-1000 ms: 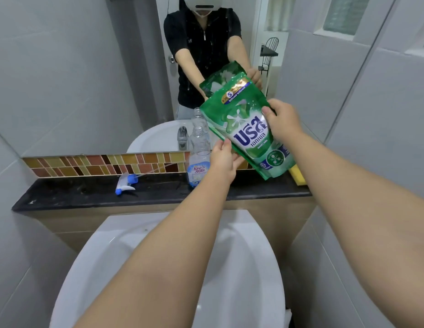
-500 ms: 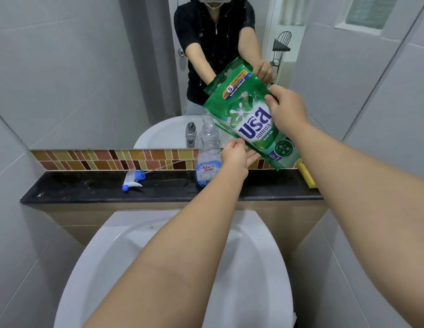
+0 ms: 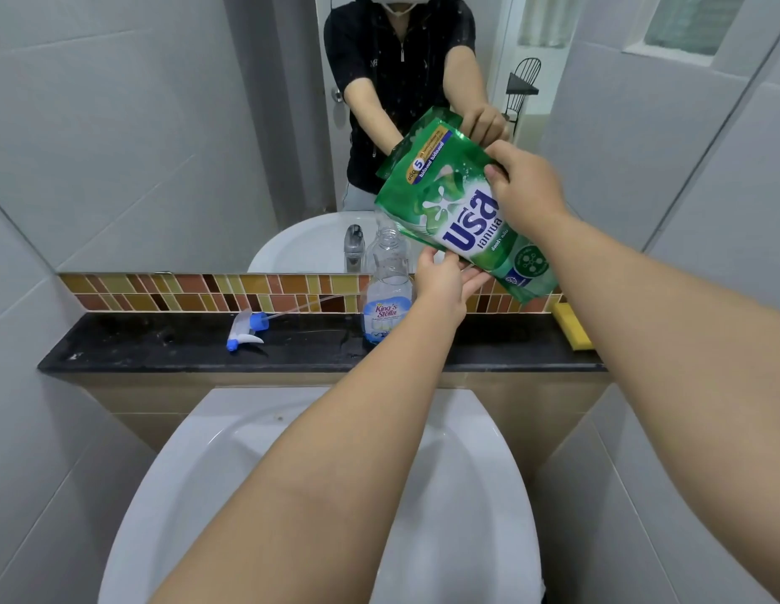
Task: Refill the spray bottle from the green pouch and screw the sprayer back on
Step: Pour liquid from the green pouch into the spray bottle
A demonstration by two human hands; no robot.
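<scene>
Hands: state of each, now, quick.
Left hand: closed on the lower edge of the green pouch.
Right hand: closed on the pouch's upper edge, tilting it.

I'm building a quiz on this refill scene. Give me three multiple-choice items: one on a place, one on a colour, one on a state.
1. Where does the sprayer lie?
A. on the dark ledge, left of the bottle
B. in the basin
C. on the bottle

2. What colour is the sponge at the ledge's right end?
A. pink
B. yellow
C. white

3. The spray bottle is:
A. capped
B. lying down
C. upright with an open neck

Answers: 1 A, it rests on the black ledge; 2 B, yellow shows; 3 C, the neck is bare under the green pouch, held by the left hand and right hand.
</scene>
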